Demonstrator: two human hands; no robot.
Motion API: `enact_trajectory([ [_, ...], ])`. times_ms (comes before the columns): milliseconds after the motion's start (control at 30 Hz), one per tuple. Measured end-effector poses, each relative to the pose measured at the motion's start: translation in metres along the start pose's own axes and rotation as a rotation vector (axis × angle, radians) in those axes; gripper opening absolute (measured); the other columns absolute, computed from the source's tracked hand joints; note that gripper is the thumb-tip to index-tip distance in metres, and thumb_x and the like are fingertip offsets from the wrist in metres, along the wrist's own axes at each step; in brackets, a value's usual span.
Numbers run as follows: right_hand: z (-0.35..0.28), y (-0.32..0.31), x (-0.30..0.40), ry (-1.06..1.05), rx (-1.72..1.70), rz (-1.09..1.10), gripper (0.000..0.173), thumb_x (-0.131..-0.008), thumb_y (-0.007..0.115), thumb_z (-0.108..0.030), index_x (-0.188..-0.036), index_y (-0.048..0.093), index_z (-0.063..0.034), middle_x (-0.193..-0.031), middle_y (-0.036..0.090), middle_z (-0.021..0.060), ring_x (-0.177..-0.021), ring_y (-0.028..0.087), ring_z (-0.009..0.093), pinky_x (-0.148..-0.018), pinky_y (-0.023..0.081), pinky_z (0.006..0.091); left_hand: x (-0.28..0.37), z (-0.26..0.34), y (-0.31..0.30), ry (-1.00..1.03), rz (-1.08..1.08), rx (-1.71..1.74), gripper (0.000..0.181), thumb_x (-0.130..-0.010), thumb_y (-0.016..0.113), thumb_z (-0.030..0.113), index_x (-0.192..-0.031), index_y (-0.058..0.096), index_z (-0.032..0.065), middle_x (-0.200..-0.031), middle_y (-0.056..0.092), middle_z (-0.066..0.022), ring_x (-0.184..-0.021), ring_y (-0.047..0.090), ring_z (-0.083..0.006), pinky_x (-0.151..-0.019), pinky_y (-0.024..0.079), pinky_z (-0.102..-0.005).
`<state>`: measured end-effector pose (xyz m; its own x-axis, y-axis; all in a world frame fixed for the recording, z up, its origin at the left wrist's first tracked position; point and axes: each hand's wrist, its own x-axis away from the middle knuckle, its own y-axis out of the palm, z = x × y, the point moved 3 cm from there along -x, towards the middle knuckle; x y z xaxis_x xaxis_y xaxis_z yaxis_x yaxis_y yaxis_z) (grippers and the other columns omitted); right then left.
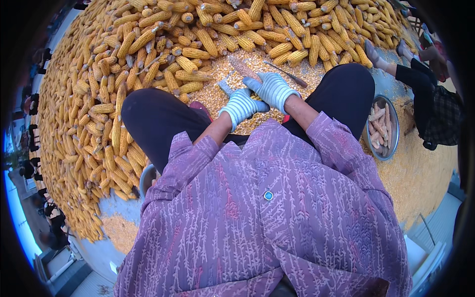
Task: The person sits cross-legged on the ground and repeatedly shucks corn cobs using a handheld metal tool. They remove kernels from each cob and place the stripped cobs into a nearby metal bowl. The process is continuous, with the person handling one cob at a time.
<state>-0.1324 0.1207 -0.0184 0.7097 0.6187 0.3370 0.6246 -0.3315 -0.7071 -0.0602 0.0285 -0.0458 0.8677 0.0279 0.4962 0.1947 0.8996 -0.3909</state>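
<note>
Both my hands wear striped white and blue-grey gloves and meet between my knees. My left hand [243, 106] is closed around an ear of corn [256, 97]; a few of its yellow kernels show between the gloves. Just above it, my right hand [272, 90] grips the lower end of a stripped corncob [240, 67], which points up and to the left. My fingers hide much of the ear and the cob's near end. Loose corn kernels [246, 124] lie beneath. A thin tool with a dark handle [298, 80] rests on the kernels beyond my right hand.
A big heap of unshelled corn ears [92, 107] curves around ahead and to the left. By my right knee stands a metal basin [395, 143] with stripped cobs [379, 126]. Another basin [145, 180] is partly hidden at my left. A person's legs [413, 80] extend in from the right.
</note>
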Motion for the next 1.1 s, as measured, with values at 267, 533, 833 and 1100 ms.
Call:
enact_trajectory([
  [267, 0.027, -0.001, -0.023, -0.126, -0.209, -0.075, 0.066, -0.082, 0.042, -0.059, -0.095, 0.061, 0.0027, -0.084, 0.063, 0.0219, -0.081, 0.061, 0.03, -0.077, 0.045, 0.0361, 0.003, 0.004, -0.002, -0.066, -0.023, 0.049, 0.092, -0.054, 0.076, 0.032, -0.125, 0.037, -0.0109, -0.092, 0.063, -0.0176, -0.071, 0.062, -0.0221, -0.064, 0.05, -0.0305],
  [533, 0.016, 0.005, -0.015, 0.095, 0.06, -0.044, 0.059, -0.081, 0.046, -0.053, -0.092, 0.062, 0.003, -0.09, 0.063, 0.0208, -0.082, 0.061, 0.03, -0.075, 0.045, 0.0348, 0.009, 0.01, 0.003, 0.162, 0.02, -0.194, 0.076, -0.055, 0.072, 0.038, -0.113, 0.05, -0.006, -0.101, 0.059, -0.0234, -0.095, 0.058, -0.0313, -0.087, 0.043, -0.0331],
  [833, -0.005, 0.01, 0.008, -0.072, -0.104, 0.038, 0.066, -0.081, 0.046, -0.055, -0.098, 0.059, 0.0073, -0.089, 0.061, 0.0266, -0.087, 0.059, 0.037, -0.079, 0.044, 0.0396, -0.021, -0.022, 0.007, 0.159, 0.016, 0.049, 0.08, -0.053, 0.074, 0.039, -0.112, 0.05, -0.0089, -0.101, 0.06, -0.0221, -0.092, 0.059, -0.0306, -0.082, 0.045, -0.0329],
  [1100, 0.038, 0.01, -0.027, 0.247, -0.563, 0.01, 0.061, -0.081, 0.047, -0.055, -0.084, 0.063, 0.0033, -0.085, 0.064, 0.0202, -0.083, 0.061, 0.033, -0.074, 0.044, 0.0417, 0.003, 0.008, -0.003, 0.092, -0.018, -0.093, 0.088, -0.055, 0.075, 0.044, -0.119, 0.045, -0.0089, -0.099, 0.06, -0.0206, -0.09, 0.059, -0.0236, -0.086, 0.042, -0.0299],
])
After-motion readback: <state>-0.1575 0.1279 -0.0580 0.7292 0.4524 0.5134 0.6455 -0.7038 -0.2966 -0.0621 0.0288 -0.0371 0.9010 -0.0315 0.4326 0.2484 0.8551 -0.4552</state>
